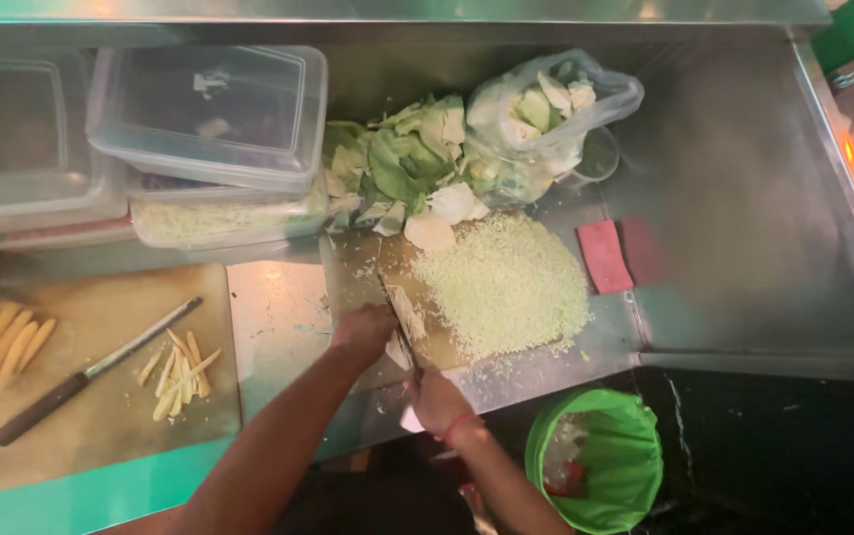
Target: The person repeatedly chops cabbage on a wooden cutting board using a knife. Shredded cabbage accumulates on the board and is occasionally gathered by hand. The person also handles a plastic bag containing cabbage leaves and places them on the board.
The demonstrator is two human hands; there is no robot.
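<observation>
**Sharp knife close to fingers on a crowded cutting board**

The left hand lies curled over a pale piece of cabbage on the brown wooden cutting board, near the board's front edge. It presses the piece down. The right hand is closed tight around the handle of the long metal knife. The blade runs up and away from the front edge, right beside the left fingers.

What could go wrong? I think the blade could nick the left fingers, because they sit so near it. The small cabbage piece could slip, since it is thin and wet-looking. The big heap of finely chopped pale green cabbage reaches the right edge of the board, so bits could spill onto the shiny steel counter or fall off its front edge.

Now the count. There are two hands and two boards: this one, and a second wooden board at the left front corner of the counter. There are two knives; the other, a dark-handled knife, lies on that second board with two little groups of pale yellow sticks. I see three clear plastic boxes along the back edge, though the stack may hide more. There is one pile of green cabbage leaves, one clear plastic bag of cabbage, one pink sponge and one green-lined bin below the front edge.
</observation>
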